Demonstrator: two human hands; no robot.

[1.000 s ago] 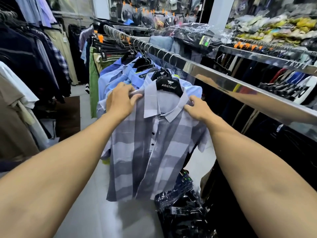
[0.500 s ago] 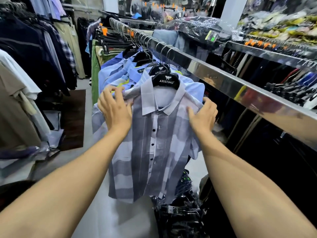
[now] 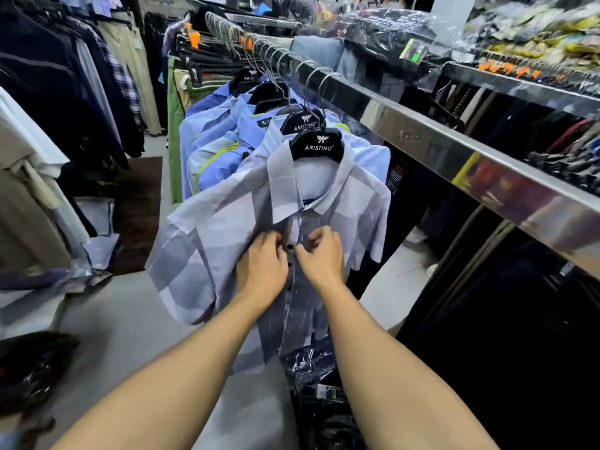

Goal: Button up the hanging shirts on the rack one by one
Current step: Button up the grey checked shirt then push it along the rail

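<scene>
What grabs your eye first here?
Two bare hands meet at the centre: the left hand and right hand pinch the placket of a grey striped shirt around a dark button. Above hangs its black ARISTINO hanger, on a shiny steel rail running back left.

Shirt hem behind forearms

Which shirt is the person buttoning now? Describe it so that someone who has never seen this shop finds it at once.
Follow the shiny metal rail toward the camera to the nearest black hanger. The grey striped shirt on it is the one; the left hand and right hand pinch its front edges beside a dark button. The shirts behind it are plain blue.
</scene>
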